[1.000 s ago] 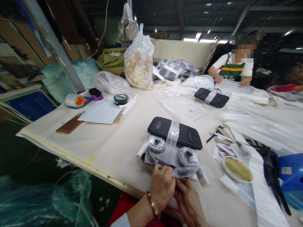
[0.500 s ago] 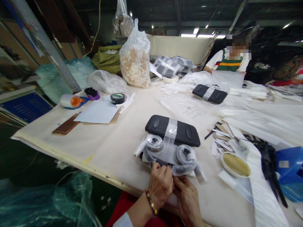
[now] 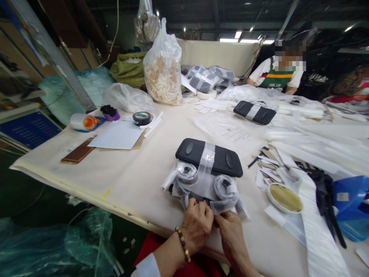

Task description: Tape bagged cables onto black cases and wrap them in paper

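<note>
A black bag [image 3: 225,159] lies on the table in front of me, its flat oval-patched panel crossed by a band of clear wrap. Two coiled straps in translucent wrap, a left coil [image 3: 186,173] and a right coil [image 3: 224,190], rest against its near side. My left hand [image 3: 198,221], with a bead bracelet at the wrist, has curled fingers at the bag's near edge. Close beside it, my right hand [image 3: 229,227] pinches with thumb and forefinger. What lies between the fingers of both hands is hidden or too small to make out.
A second black bag [image 3: 254,112] lies farther back. At left are a phone [image 3: 77,151], white paper [image 3: 115,134] and a black tape roll [image 3: 142,118]. At right are a round dish [image 3: 285,197], paper scraps and a blue bin [image 3: 350,204]. A person [image 3: 278,79] sits across the table.
My right hand has shifted slightly up beside the left, its fingers nearer the right coil. The person across has moved their arms, and the plastic sheet before them is lowered.
</note>
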{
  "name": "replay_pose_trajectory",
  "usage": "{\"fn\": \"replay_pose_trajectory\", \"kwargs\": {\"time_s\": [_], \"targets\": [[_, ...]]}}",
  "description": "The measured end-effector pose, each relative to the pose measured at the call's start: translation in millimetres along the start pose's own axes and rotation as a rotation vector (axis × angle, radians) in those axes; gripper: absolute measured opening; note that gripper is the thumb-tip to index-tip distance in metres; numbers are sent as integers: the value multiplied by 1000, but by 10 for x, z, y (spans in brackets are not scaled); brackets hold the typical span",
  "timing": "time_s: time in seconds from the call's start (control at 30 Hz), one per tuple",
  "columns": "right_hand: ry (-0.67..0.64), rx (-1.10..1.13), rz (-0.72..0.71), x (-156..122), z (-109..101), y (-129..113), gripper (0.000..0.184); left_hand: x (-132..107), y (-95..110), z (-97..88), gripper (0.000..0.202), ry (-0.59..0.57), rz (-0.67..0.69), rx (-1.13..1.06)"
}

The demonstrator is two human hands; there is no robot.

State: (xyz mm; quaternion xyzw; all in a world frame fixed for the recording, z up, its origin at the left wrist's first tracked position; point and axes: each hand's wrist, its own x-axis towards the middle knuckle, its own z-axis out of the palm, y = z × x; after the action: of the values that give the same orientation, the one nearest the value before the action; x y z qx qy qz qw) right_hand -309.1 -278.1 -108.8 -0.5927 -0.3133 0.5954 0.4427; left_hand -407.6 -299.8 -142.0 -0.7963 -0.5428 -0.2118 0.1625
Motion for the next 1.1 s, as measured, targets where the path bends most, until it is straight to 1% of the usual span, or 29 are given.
{"fn": "replay_pose_trajectory", "kwargs": {"time_s": [0.13,0.23,0.4,0.5,0.63,0.73,0.83,0.97,1.1], "targets": [[-38,-28,4,25,-6,-51,20,0,28,-37,28,-48,52,62],[-63,-25,57,44,-21,-52,18,-17,46,-56,30,-42,77,92],[-161,23,177,66,-91,-37,9,-57,25,-14,31,27,89,105],[-210,61,240,82,-144,-35,8,-68,-4,40,31,86,91,101],[-247,92,297,105,-187,-64,12,-61,-22,56,30,113,79,74],[-269,102,321,120,-206,-93,14,-55,-28,52,30,132,56,34],[-285,100,351,144,-230,-98,17,-62,-30,75,30,176,18,-28],[-296,85,372,169,-259,-92,20,-80,-1,97,28,230,-97,-126],[-303,71,367,167,-265,-104,22,-87,51,79,27,235,-221,-200]]}}
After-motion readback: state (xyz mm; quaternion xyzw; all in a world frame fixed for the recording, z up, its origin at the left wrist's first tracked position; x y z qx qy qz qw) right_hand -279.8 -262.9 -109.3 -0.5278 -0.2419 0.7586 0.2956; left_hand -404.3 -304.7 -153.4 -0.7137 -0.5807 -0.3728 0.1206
